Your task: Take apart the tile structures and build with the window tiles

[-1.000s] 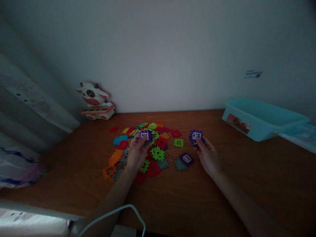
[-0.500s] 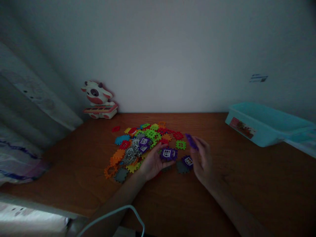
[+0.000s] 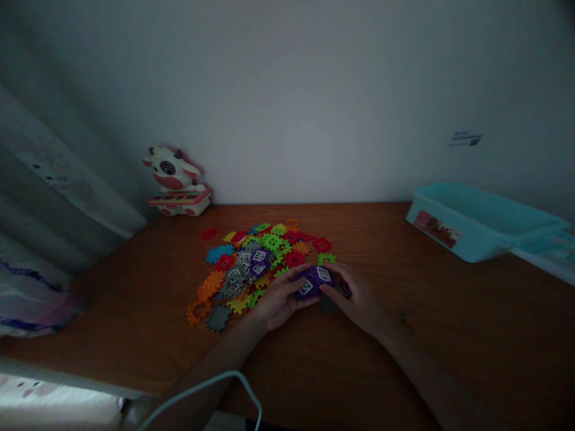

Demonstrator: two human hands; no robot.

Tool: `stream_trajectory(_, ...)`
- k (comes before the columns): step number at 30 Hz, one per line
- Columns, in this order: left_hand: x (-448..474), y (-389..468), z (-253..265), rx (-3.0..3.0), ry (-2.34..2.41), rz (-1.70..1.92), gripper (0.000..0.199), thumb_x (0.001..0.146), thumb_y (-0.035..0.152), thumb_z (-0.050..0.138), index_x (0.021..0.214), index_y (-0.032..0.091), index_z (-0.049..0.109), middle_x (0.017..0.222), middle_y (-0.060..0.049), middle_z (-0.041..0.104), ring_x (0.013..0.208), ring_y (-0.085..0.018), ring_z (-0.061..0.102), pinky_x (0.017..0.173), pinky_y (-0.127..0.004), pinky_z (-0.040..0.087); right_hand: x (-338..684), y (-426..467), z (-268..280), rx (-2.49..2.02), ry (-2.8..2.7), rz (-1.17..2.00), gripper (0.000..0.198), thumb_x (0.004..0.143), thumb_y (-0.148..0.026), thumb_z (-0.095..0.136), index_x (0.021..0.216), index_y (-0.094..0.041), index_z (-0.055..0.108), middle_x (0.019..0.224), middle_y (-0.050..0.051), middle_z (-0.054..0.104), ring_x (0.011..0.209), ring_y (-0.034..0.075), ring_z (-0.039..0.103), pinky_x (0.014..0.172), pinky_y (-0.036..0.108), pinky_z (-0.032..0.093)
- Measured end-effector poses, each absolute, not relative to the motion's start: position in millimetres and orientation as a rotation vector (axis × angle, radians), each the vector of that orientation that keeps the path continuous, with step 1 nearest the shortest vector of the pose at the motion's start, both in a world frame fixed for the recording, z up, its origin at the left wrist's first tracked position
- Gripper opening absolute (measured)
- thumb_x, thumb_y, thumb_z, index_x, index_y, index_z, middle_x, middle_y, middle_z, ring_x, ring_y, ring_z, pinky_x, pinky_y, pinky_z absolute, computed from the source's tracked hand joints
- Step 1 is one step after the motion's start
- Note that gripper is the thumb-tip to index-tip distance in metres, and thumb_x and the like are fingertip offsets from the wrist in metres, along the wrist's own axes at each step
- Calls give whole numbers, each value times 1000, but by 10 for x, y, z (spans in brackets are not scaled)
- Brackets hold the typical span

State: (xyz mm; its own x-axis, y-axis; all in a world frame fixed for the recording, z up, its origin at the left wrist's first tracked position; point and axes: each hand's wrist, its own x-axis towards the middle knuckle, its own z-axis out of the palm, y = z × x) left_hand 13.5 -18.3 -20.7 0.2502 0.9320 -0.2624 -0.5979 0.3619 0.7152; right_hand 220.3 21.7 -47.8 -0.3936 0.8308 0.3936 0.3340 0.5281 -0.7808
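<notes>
Purple toothed building tiles with white window inserts are held between both hands above the table. My left hand grips them from the left, its thumb across the front. From the right, my right hand is closed on the purple tiles too, with its thumb against their face. Another purple window tile and a grey tile lie on the table under the right hand, mostly covered. Beside the left hand spreads a pile of toothed tiles in orange, green, red, grey, yellow, blue and purple.
A cow-shaped toy keyboard stands at the back left against the wall. At the right is a light blue plastic bin. A curtain hangs at the left, and a pale cable loops near the front edge.
My right hand has moved left with its purple tile and now meets my left hand. The purple tiles are pressed side by side. The view has shifted slightly.
</notes>
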Motion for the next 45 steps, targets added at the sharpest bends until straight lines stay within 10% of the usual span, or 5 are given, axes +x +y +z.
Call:
stream_trajectory(15, 171, -180, -194, 448, 754, 1025, 26, 92, 38, 62, 108, 18, 66, 111, -10, 68, 101, -23, 66, 82, -40, 60, 2084, 99, -440, -746, -1942, 531, 31, 95, -36, 60, 123, -28, 53, 137, 10, 54, 128, 26, 53, 104, 48, 48)
stream_trajectory(22, 134, -188, -151, 506, 838, 1043, 26, 85, 15, 69, 111, 14, 65, 108, -10, 69, 91, -20, 69, 74, -32, 61, 2111, 64, -494, -747, -2292, 520, 66, 97, -43, 56, 153, -25, 26, 152, 14, 42, 140, 27, 41, 114, 48, 40)
stream_trajectory(29, -217, -8, -24, 587, 1044, 1569, 30, 84, 24, 70, 113, 22, 63, 104, -3, 67, 83, -14, 66, 65, -24, 59, 2228, 197, -507, -949, -2138, 540, 44, 100, -41, 48, 141, -27, 43, 141, 11, 52, 133, 26, 49, 112, 48, 42)
stream_trajectory(36, -697, 209, -247, 1012, 1501, 1928, 39, 92, 40, 58, 128, 26, 54, 119, -7, 63, 103, -19, 64, 90, -35, 54, 2242, 319, -667, -1104, -2130, 419, 43, 98, -43, 50, 135, -23, 52, 135, 13, 57, 127, 28, 54, 108, 50, 45)
stream_trajectory(45, -492, 173, -571, 2478, 1943, 965, 37, 96, 35, 52, 131, 27, 59, 154, -11, 38, 145, -35, 30, 117, -56, 30, 2283, 366, -706, -1154, -2250, 298, 30, 97, -40, 51, 111, -20, 68, 130, 15, 60, 121, 29, 59, 105, 47, 47)
